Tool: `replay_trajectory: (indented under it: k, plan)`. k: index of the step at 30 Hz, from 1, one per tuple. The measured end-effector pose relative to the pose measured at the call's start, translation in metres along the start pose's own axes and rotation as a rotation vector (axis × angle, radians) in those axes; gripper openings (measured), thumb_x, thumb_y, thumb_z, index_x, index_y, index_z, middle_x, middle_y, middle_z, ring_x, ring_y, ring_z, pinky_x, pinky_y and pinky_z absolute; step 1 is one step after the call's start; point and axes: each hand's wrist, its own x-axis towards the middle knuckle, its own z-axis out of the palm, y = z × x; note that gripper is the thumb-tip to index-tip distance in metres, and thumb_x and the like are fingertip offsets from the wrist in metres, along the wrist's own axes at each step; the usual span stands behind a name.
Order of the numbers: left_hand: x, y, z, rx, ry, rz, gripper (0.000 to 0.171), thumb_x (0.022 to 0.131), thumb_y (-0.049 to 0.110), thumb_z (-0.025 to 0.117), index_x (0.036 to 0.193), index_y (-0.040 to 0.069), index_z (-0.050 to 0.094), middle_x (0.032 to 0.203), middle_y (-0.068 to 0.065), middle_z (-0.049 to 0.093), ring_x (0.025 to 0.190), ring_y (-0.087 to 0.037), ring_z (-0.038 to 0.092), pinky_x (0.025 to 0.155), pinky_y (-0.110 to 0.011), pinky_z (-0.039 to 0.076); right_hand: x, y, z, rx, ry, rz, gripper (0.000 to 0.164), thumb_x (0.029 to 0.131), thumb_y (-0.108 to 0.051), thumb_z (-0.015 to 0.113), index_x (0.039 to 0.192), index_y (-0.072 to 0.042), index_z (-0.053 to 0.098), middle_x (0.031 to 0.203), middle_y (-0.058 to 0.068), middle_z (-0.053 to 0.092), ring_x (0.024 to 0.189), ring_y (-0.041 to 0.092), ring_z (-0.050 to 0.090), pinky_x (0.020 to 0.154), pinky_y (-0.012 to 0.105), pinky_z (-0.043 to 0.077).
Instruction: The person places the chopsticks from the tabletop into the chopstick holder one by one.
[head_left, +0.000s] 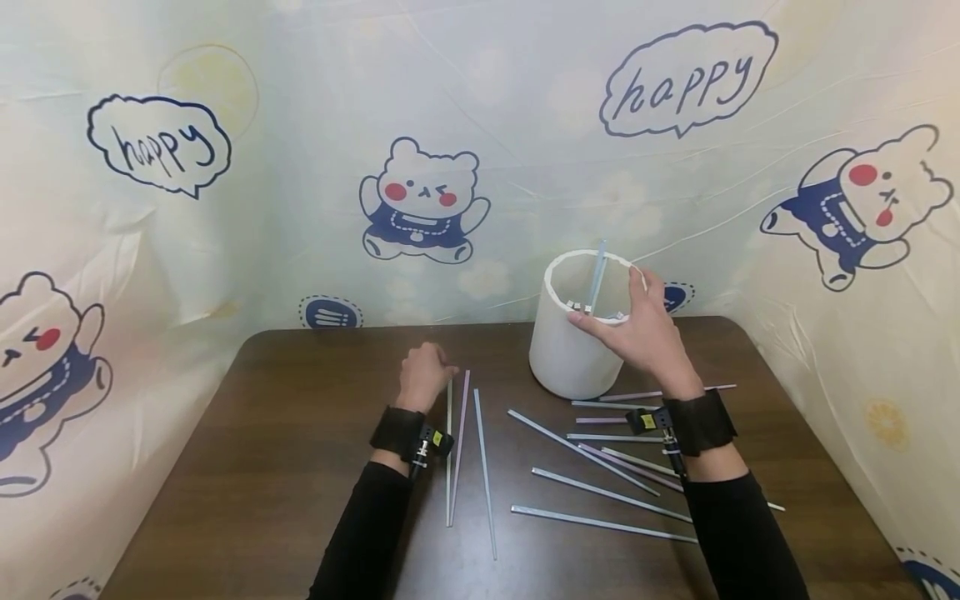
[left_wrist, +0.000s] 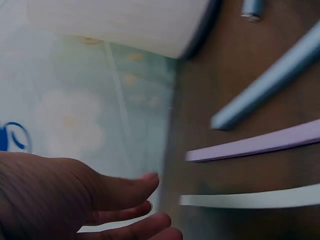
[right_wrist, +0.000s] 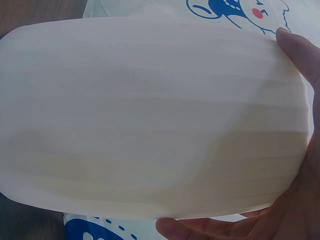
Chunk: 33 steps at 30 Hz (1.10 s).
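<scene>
A white tapered bin (head_left: pixel 573 358) stands at the back of the brown table, its open mouth facing up. My right hand (head_left: pixel 651 335) grips its rim, thumb on the near side and fingers on the far right; the right wrist view shows this grip (right_wrist: pixel 295 165) around the smooth bin wall (right_wrist: pixel 150 115). A light blue stick (head_left: pixel 597 279) leans inside the bin. My left hand (head_left: pixel 424 375) is by the far end of a pale whitish stick (head_left: pixel 449 467). In the left wrist view its fingers (left_wrist: pixel 135 230) are loosely bent, holding nothing, just short of that stick's tip (left_wrist: pixel 200 201).
Beside the pale stick lie a lilac stick (head_left: pixel 461 450) and a blue stick (head_left: pixel 485 475). Several more blue, lilac and pale sticks (head_left: pixel 600 518) spread under and around my right forearm. A printed cloth (head_left: pixel 525 108) hangs behind the table (head_left: pixel 262 467).
</scene>
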Motion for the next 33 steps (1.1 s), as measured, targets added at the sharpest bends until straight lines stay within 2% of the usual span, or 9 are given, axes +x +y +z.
replay_trajectory:
  k: [4,10,13,19,25,33]
  plan:
    - [-0.001,-0.006,0.012,0.004,-0.016,-0.01,0.028,0.085,0.015,0.082,0.104,-0.001,0.068,0.099,-0.017,0.072,0.08,-0.027,0.068,0.064,-0.034,0.054,0.0,-0.001,0.0,0.003,-0.004,0.001,0.126,0.076,-0.081,0.066,0.164,-0.013,0.007,0.17,0.017,0.005,0.137,0.052,0.042,0.099,0.074,0.044]
    - [-0.002,-0.008,0.018,0.01,0.004,0.007,0.01,0.088,0.005,0.076,0.093,0.0,0.069,0.084,-0.014,0.069,0.067,-0.022,0.063,0.052,-0.027,0.045,0.0,-0.002,-0.001,-0.003,-0.002,-0.002,0.126,0.076,-0.081,0.066,0.164,-0.013,0.007,0.17,0.017,0.005,0.138,0.052,0.042,0.099,0.074,0.044]
    - [-0.002,-0.008,0.019,0.024,0.019,0.013,0.005,0.09,0.002,0.072,0.094,-0.001,0.069,0.082,-0.014,0.068,0.063,-0.021,0.061,0.049,-0.025,0.041,0.0,-0.002,-0.001,-0.002,0.002,-0.006,0.126,0.076,-0.08,0.067,0.164,-0.013,0.008,0.17,0.017,0.005,0.138,0.052,0.042,0.099,0.075,0.043]
    - [-0.001,-0.008,0.02,0.093,0.031,0.0,0.011,0.091,-0.002,0.066,0.101,-0.002,0.071,0.082,-0.015,0.068,0.062,-0.022,0.061,0.047,-0.026,0.04,0.0,-0.003,0.0,-0.006,0.005,-0.012,0.124,0.077,-0.078,0.068,0.164,-0.012,0.01,0.169,0.018,0.007,0.136,0.052,0.044,0.099,0.074,0.044]
    - [0.0,-0.009,0.021,0.141,0.061,-0.029,0.01,0.089,0.0,0.07,0.099,-0.003,0.07,0.078,-0.015,0.066,0.061,-0.025,0.061,0.048,-0.026,0.042,0.0,-0.003,0.0,-0.006,-0.002,-0.004,0.124,0.077,-0.079,0.068,0.164,-0.013,0.01,0.169,0.018,0.006,0.135,0.053,0.044,0.098,0.074,0.044]
    - [0.002,-0.011,0.016,0.153,0.108,0.002,0.018,0.088,-0.001,0.071,0.105,-0.004,0.068,0.089,-0.02,0.07,0.065,-0.025,0.064,0.049,-0.027,0.046,0.0,-0.001,-0.001,-0.005,-0.006,0.001,0.125,0.076,-0.08,0.067,0.164,-0.013,0.009,0.169,0.018,0.005,0.136,0.053,0.043,0.099,0.076,0.043]
